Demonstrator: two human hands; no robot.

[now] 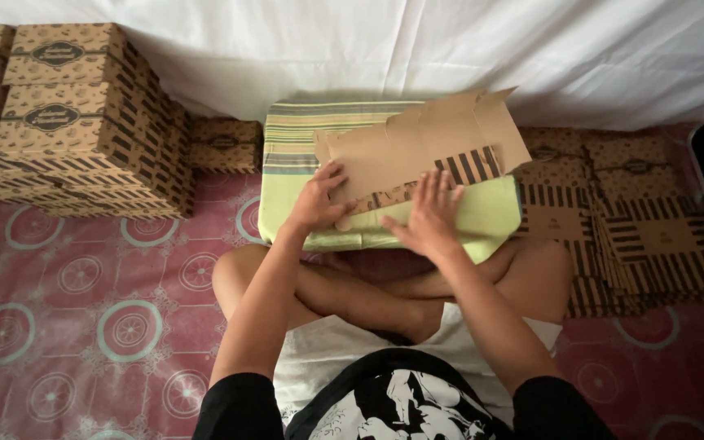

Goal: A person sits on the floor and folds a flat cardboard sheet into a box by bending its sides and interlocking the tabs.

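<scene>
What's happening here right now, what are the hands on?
A person sits cross-legged on a patterned mat and presses a flat cardboard box blank onto a striped green cushion over the lap. The left hand pins the blank's near left edge, and the right hand lies flat with spread fingers on its striped lower part. Folded boxes are stacked on the left, and more flat blanks lie piled on the right.

A flat, unfolded brown cardboard box blank (429,151) lies slightly tilted at the upper centre of the frame. Its plain inner side faces up, and a folded-over flap shows dark stripes along the lower edge.
</scene>
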